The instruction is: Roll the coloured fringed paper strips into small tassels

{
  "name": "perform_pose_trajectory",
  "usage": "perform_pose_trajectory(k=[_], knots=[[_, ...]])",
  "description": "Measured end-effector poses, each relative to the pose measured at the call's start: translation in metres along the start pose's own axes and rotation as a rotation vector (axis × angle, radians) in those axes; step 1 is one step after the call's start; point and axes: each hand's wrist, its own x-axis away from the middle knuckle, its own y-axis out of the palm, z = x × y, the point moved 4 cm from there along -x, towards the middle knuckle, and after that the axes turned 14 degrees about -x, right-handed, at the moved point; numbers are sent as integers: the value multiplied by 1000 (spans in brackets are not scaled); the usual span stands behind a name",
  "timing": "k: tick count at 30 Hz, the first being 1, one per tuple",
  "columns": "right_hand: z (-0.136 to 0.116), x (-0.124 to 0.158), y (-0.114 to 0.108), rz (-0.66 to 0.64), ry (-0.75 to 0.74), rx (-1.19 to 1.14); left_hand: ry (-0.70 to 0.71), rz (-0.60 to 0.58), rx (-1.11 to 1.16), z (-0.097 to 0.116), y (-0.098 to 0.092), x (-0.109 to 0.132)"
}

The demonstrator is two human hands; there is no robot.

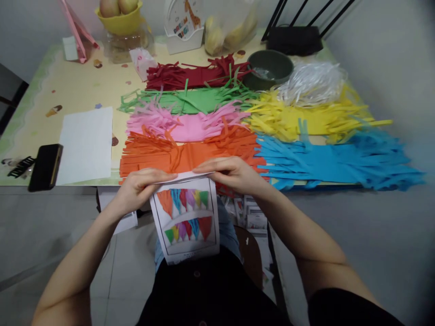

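Observation:
Both hands grip the top edge of a printed paper sheet (188, 215) that hangs over my lap, showing pictures of colourful tassel garlands. My left hand (137, 188) pinches its upper left corner, my right hand (234, 174) its upper right; the edge between them looks folded over. Just beyond lies orange fringed paper (193, 154), partly hidden by my hands. Behind it are pink (195, 127), green (200, 99) and dark red fringed paper (195, 77). To the right lie blue (322, 158) and yellow fringed paper (306, 120).
A white sheet (86, 145) and a phone (45, 167) lie at the left, beside a black hair clip (21, 166). At the back stand a yellow bowl (120, 25) of fruit, a giraffe-printed holder (184, 40), a dark green bowl (268, 68), white strings (314, 83) and a black router (294, 40).

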Motion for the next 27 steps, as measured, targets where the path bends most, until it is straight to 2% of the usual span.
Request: perform_pose_trajectory(k=[3,8,14,27], knots=[[-2,0,1,-25,7,-28,51,-12,27,4,-1,0],[-11,-2,3,10,58,75,-101,-79,-31,9,-3,-5],[-16,-4,2,33,112,62,-167,-133,-91,13,-8,-12],[-16,-2,0,9,255,-123,-131,-357,-17,14,-15,-17]])
